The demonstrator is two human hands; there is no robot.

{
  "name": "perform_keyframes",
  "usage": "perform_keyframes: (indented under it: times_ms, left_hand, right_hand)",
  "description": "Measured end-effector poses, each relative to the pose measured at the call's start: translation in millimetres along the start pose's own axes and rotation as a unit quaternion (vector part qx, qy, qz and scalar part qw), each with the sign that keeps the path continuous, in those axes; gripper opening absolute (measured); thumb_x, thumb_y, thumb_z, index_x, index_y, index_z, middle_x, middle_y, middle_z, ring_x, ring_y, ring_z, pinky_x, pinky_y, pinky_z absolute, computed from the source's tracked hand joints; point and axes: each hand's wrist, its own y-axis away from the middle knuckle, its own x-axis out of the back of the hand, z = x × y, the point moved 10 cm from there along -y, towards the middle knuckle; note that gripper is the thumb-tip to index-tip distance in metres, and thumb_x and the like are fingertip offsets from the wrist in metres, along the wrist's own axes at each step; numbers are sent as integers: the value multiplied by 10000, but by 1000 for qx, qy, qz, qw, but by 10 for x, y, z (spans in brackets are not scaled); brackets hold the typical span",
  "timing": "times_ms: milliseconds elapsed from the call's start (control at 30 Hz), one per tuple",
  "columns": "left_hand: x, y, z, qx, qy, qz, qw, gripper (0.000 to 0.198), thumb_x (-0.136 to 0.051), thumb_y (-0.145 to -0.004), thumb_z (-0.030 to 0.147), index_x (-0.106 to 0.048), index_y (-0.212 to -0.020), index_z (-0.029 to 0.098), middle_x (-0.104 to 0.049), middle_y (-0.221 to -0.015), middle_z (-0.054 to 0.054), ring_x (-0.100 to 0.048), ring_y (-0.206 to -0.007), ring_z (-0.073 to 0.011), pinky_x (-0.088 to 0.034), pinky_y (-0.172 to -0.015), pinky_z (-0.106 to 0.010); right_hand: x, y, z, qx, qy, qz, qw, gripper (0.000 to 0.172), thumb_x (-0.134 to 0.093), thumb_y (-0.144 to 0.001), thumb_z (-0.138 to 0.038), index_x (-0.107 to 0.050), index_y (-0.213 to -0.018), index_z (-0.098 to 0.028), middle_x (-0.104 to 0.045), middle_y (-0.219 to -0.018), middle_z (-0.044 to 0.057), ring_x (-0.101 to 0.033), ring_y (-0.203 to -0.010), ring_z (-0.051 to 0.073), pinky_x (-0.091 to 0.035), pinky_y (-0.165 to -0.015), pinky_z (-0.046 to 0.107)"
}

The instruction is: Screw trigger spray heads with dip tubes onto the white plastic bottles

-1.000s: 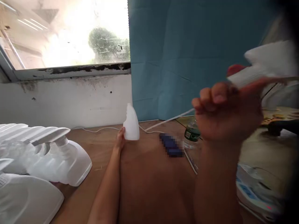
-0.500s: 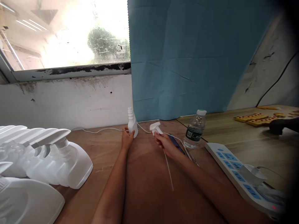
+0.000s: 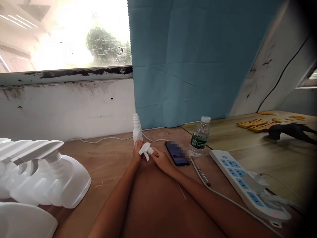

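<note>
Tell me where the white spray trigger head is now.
The spray trigger head is near the middle, held between the left hand and right hand, just before the upright white bottle.

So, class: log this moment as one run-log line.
left hand: steadies white bottle | right hand: holds trigger sprayer | nearby: phone, water bottle

Plastic, wood and cloth around the small white bottle (image 3: 137,130)

I see that bottle as matt, opaque white plastic, like the spray head (image 3: 146,150) just before it and the smooth, faintly glossy bottles (image 3: 49,178) far to its left. Under it the table (image 3: 153,205) looks like matt brown wood. Behind it hangs creased blue cloth (image 3: 188,59); right of it, a clear plastic water bottle (image 3: 199,137) and glossy-screened phone (image 3: 176,153).
</note>
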Motion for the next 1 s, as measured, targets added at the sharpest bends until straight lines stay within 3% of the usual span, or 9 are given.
perform_keyframes:
  times_ms: [133,233,333,433,567,700,767,900,1000]
  left_hand:
    - [-180,158,-70,59,53,-115,990,372,-480,-964,469,-597,-1050,126,-602,-793,-9,-553,-580,-95,-490,-521,-230]
    - [-186,244,-76,84,79,-155,981,303,-592,-919,389,-594,-1061,122,-621,-816,-15,-558,-571,-87,-484,-499,-211]
    - [-144,266,-61,89,111,-149,979,408,-789,-744,315,-599,-1051,125,-659,-904,-53,-612,-647,-110,-512,-536,-211]
    - [-76,258,-27,82,154,-117,978,537,-835,-649,390,-583,-1059,152,-671,-949,-65,-646,-675,-149,-551,-581,-261]
    - [37,276,15,80,191,-80,975,517,-767,-678,513,-577,-1011,166,-658,-826,-39,-624,-607,-144,-535,-540,-265]
    - [107,314,-8,96,190,-62,975,522,-656,-726,643,-585,-850,140,-577,-635,-11,-532,-467,-110,-417,-411,-219]
    - [125,318,-25,96,183,-50,977,532,-644,-730,665,-565,-792,143,-535,-596,12,-494,-429,-89,-363,-384,-204]
    - [126,316,-70,92,161,-27,982,436,-575,-865,570,-553,-808,138,-512,-614,40,-439,-420,-54,-334,-388,-182]
    - [123,318,-142,110,140,-19,984,318,-528,-949,432,-588,-918,121,-563,-702,21,-490,-500,-66,-429,-463,-194]
  right_hand:
    - [28,116,-68,11,68,-10,998,375,-585,-850,-339,-634,-1209,-244,-619,-656,-3,-517,-552,169,-373,-582,264]
    - [67,152,-54,11,101,-9,995,416,-636,-829,-390,-619,-1219,-246,-628,-679,3,-547,-591,180,-400,-618,279]
    - [104,117,8,8,110,-14,994,519,-680,-789,-419,-578,-1255,-214,-646,-740,9,-588,-638,185,-454,-635,287]
    - [261,43,39,8,112,2,994,613,-654,-804,-397,-480,-1360,-208,-674,-1024,71,-647,-822,200,-510,-739,321]
    - [847,17,23,-9,222,69,973,616,-599,-847,-402,-415,-1414,-247,-571,-1335,107,-585,-1140,248,-465,-933,386]
    - [1553,154,237,-106,291,84,947,211,-538,-862,-297,-685,-937,-165,-719,-856,128,-667,-815,258,-471,-735,345]
    - [1773,261,413,-156,307,60,937,109,-611,-771,-232,-651,-688,-174,-683,-667,89,-648,-660,224,-436,-612,291]
    - [1842,461,748,-248,298,-5,922,168,-703,-588,-112,-559,-565,-194,-518,-388,-19,-536,-381,172,-349,-452,251]
    - [1758,514,824,-277,280,-20,919,218,-670,-539,-42,-551,-622,-204,-466,-342,-54,-488,-318,167,-313,-413,245]
